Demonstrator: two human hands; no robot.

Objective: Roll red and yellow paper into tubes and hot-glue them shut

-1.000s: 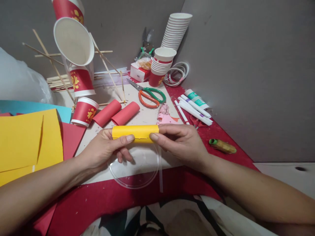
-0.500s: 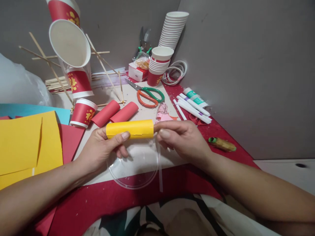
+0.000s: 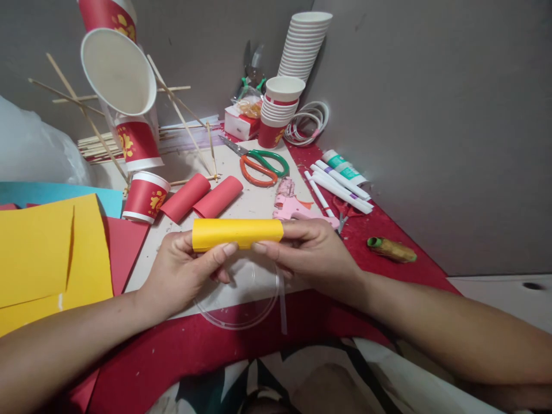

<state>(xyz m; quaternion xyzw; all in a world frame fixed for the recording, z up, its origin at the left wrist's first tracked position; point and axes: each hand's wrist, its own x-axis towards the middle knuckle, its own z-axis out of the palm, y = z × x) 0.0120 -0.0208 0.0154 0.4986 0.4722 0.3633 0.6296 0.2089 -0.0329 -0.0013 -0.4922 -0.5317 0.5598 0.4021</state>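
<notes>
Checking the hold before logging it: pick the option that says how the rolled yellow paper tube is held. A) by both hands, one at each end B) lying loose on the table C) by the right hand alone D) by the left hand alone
A: the left hand grips one end of the rolled yellow paper tube and the right hand the other.

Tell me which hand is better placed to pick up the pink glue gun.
Right. The right hand grips the yellow paper roll at the end nearest the pink glue gun; the left hand holds the far end.
</notes>
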